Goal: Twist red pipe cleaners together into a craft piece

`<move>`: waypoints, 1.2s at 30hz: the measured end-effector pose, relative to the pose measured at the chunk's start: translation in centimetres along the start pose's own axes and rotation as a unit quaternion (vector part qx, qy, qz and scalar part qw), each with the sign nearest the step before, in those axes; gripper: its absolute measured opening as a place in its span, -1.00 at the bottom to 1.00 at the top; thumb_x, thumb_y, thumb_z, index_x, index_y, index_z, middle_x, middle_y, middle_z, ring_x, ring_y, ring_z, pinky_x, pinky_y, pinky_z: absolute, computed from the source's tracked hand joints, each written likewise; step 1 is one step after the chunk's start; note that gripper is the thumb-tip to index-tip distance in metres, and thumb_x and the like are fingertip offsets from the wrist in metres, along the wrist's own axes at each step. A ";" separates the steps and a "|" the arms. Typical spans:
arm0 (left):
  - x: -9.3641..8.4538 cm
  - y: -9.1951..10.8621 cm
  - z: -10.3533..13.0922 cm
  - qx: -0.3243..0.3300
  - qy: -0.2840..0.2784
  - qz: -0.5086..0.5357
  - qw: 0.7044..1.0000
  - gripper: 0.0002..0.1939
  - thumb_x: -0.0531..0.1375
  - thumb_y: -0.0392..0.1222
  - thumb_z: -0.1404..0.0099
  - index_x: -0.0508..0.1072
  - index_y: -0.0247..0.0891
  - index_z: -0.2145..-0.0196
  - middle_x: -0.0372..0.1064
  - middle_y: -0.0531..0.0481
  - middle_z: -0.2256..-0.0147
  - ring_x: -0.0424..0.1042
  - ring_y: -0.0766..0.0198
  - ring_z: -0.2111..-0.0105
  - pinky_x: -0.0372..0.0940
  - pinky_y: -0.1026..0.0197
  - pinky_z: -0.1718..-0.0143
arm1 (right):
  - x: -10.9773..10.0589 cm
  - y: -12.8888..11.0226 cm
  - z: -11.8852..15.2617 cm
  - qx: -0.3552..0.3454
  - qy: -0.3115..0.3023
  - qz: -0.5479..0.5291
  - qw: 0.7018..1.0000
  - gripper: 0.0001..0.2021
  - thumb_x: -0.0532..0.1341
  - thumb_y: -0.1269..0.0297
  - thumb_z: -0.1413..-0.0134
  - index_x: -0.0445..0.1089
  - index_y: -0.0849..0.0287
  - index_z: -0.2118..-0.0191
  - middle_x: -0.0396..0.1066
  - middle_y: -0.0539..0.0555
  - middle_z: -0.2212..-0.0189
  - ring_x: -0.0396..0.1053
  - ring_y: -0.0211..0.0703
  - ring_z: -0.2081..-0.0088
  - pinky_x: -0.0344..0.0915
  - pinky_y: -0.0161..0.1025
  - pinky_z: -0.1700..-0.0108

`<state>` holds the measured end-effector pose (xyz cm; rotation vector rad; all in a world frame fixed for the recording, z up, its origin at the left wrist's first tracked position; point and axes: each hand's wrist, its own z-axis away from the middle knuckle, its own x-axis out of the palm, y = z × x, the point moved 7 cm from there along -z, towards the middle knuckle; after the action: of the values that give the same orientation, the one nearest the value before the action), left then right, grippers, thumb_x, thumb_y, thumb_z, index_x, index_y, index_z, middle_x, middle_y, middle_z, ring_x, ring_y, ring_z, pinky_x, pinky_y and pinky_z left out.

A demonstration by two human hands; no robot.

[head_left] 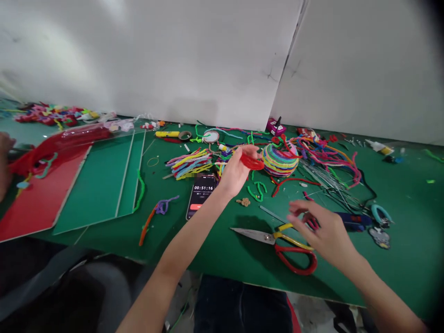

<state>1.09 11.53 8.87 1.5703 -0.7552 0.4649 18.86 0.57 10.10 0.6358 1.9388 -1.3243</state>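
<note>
Two hands are busy over the green desk. The left hand is lifted up and pinches a red fuzzy wire loop between thumb and fingers, just in front of the striped ball made of many colours. The right hand hangs low with its fingers spread wide. It holds nothing that I can see, and it sits right over the handles of the scissors.

What could go wrong? I think the right hand could bump the scissors and push them toward the desk edge, because they lie near it. A finger could meet the sharp blade, since the blade points out to the left. The red loop looks held by a small pinch only, so it might slip and drop into the messy pile, where many red pieces look alike. The left arm passes close to the phone, so an elbow could knock it.

Now the count. One pair of scissors. One phone with a timer showing. One striped ball. One red loop in the hand. One bundle of loose fuzzy sticks beside the phone. One small teal pliers at the far right. One other person's hand at the left edge. The tangled wires are too many to count.
</note>
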 end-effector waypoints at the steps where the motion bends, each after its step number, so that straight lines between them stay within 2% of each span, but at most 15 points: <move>1: 0.2 0.2 0.2 0.042 0.002 -0.045 0.998 -0.66 -0.06 -0.03 -0.39 0.44 -0.20 0.27 0.36 -0.02 0.34 0.38 0.31 0.20 0.30 0.24 0.08 | 0.1 -0.8 -1.4 0.019 0.015 -0.064 0.998 -0.71 0.20 0.11 -0.08 0.30 0.12 0.11 0.48 0.06 0.38 0.46 -0.18 0.38 0.41 -0.27 0.39; 4: 1.0 0.4 1.3 0.155 -0.010 -0.168 0.973 -0.62 -0.08 0.10 -0.36 0.39 -0.08 0.07 0.34 -0.03 0.02 0.28 0.21 -0.05 0.18 0.15 -0.11 | 1.8 -3.1 -5.3 0.022 0.013 -0.228 0.973 -0.48 0.26 0.01 0.03 0.16 0.10 -0.02 0.47 0.04 0.34 0.44 -0.22 0.43 0.35 -0.31 0.50; 6: 1.8 0.4 2.0 0.206 -0.042 -0.237 0.948 -0.57 -0.12 0.13 -0.36 0.33 -0.04 -0.03 0.24 0.00 -0.11 0.18 0.19 -0.15 0.07 0.10 -0.20 | 2.2 -3.6 -7.2 0.020 0.077 -0.274 0.958 -0.59 0.20 0.00 -0.03 0.22 0.08 0.05 0.45 0.02 0.37 0.39 -0.27 0.49 0.32 -0.32 0.52; 9: 2.9 0.6 2.5 0.230 -0.105 -0.336 0.907 -0.50 -0.13 0.16 -0.35 0.26 -0.07 -0.11 0.11 0.00 -0.21 0.05 0.15 -0.23 -0.02 0.04 -0.24 | 1.0 -3.0 -8.3 0.014 0.198 -0.219 0.955 -0.79 0.13 0.10 -0.12 0.35 0.11 0.25 0.44 0.01 0.42 0.33 -0.31 0.53 0.28 -0.31 0.51; 10: 3.0 0.8 2.5 0.221 -0.114 -0.364 0.897 -0.48 -0.12 0.17 -0.35 0.25 -0.10 -0.12 0.12 -0.03 -0.21 0.07 0.14 -0.22 0.00 0.03 -0.23 | 0.5 -2.8 -8.4 -0.002 0.221 -0.185 0.958 -0.82 0.13 0.14 -0.12 0.38 0.11 0.27 0.44 0.02 0.41 0.34 -0.30 0.50 0.29 -0.30 0.47; 12: 2.7 1.1 2.0 0.163 -0.099 -0.412 0.891 -0.46 -0.10 0.17 -0.33 0.28 -0.20 -0.08 0.28 -0.12 -0.10 0.30 0.14 -0.06 0.19 0.05 -0.10 | -0.2 -2.4 -8.5 -0.037 0.221 -0.124 0.967 -0.84 0.16 0.19 -0.10 0.42 0.12 0.29 0.47 0.02 0.38 0.37 -0.27 0.42 0.31 -0.28 0.37; 14: 1.9 0.7 1.6 0.042 -0.087 -0.468 0.879 -0.55 -0.03 0.11 -0.32 0.41 -0.31 0.14 0.48 -0.12 0.25 0.47 0.23 0.27 0.35 0.17 0.20 | 0.0 -1.8 -8.8 -0.052 0.175 -0.095 0.979 -0.85 0.18 0.20 -0.08 0.45 0.12 0.31 0.48 0.02 0.38 0.37 -0.26 0.40 0.30 -0.28 0.33; 16: 1.7 -0.1 1.7 -0.055 -0.133 -0.515 0.845 -0.60 0.00 0.05 -0.31 0.43 -0.34 0.38 0.46 -0.06 0.47 0.44 0.32 0.48 0.32 0.28 0.40 | 0.6 -0.9 -9.2 -0.048 0.124 -0.091 0.987 -0.84 0.20 0.19 -0.06 0.47 0.13 0.33 0.48 0.01 0.41 0.36 -0.26 0.42 0.27 -0.29 0.35; 18: 1.4 -0.7 1.8 -0.104 -0.162 -0.533 0.824 -0.65 0.04 -0.03 -0.31 0.39 -0.34 0.46 0.45 -0.04 0.51 0.41 0.38 0.55 0.27 0.34 0.48 | 1.4 -0.1 -9.6 -0.033 0.087 -0.107 0.990 -0.80 0.17 0.14 -0.09 0.46 0.14 0.33 0.47 0.00 0.45 0.34 -0.28 0.46 0.25 -0.30 0.39; 21: 0.8 -1.8 1.8 -0.153 -0.161 -0.525 0.821 -0.70 0.05 -0.11 -0.30 0.38 -0.34 0.49 0.44 -0.03 0.55 0.38 0.42 0.60 0.24 0.38 0.53 | 2.7 1.1 -10.2 -0.001 0.041 -0.143 0.989 -0.63 0.02 0.01 -0.19 0.43 0.16 0.31 0.43 0.00 0.50 0.32 -0.30 0.52 0.20 -0.32 0.46; 23: 0.2 -2.6 1.6 -0.184 -0.148 -0.516 0.824 -0.69 0.05 -0.12 -0.30 0.38 -0.34 0.50 0.42 -0.03 0.59 0.36 0.43 0.64 0.24 0.37 0.55 | 3.2 1.7 -10.5 0.007 0.021 -0.123 0.992 -0.52 -0.10 -0.05 -0.23 0.40 0.18 0.36 0.39 0.00 0.56 0.30 -0.30 0.55 0.16 -0.32 0.47; 25: -0.4 -3.4 1.5 -0.215 -0.136 -0.512 0.821 -0.69 0.06 -0.10 -0.29 0.40 -0.34 0.52 0.41 -0.02 0.63 0.34 0.42 0.68 0.24 0.34 0.56 | 3.4 2.2 -10.6 0.004 0.015 -0.054 0.998 -0.44 -0.16 -0.07 -0.25 0.36 0.20 0.49 0.34 0.01 0.62 0.26 -0.30 0.57 0.11 -0.30 0.46; 28: -1.3 -4.0 1.4 -0.255 -0.115 -0.533 0.799 -0.64 0.08 -0.05 -0.26 0.41 -0.33 0.57 0.37 -0.01 0.68 0.31 0.40 0.73 0.23 0.30 0.56 | 3.6 2.5 -10.7 -0.004 0.012 0.084 0.996 -0.41 -0.18 -0.06 -0.25 0.29 0.20 0.61 0.29 0.05 0.67 0.22 -0.27 0.58 0.02 -0.28 0.47; 32: -2.0 -4.1 1.2 -0.264 -0.117 -0.576 0.765 -0.59 0.09 -0.02 -0.24 0.40 -0.33 0.64 0.36 -0.01 0.71 0.28 0.41 0.76 0.21 0.30 0.57 | 4.2 2.5 -10.8 -0.023 0.021 0.201 0.979 -0.40 -0.21 0.00 -0.28 0.27 0.19 0.64 0.32 0.10 0.64 0.24 -0.22 0.53 -0.03 -0.26 0.46; 36: -2.0 -4.0 1.0 -0.241 -0.111 -0.578 0.772 -0.59 0.08 -0.02 -0.25 0.38 -0.31 0.64 0.31 0.03 0.74 0.24 0.43 0.78 0.16 0.31 0.61 | 4.8 2.8 -11.0 -0.046 0.018 0.187 0.981 -0.39 -0.25 0.04 -0.29 0.22 0.18 0.66 0.32 0.09 0.65 0.24 -0.24 0.52 0.03 -0.27 0.40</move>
<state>2.38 10.99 4.46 1.3014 0.0525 -0.7883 14.90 11.90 7.37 0.9299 1.7856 -0.9888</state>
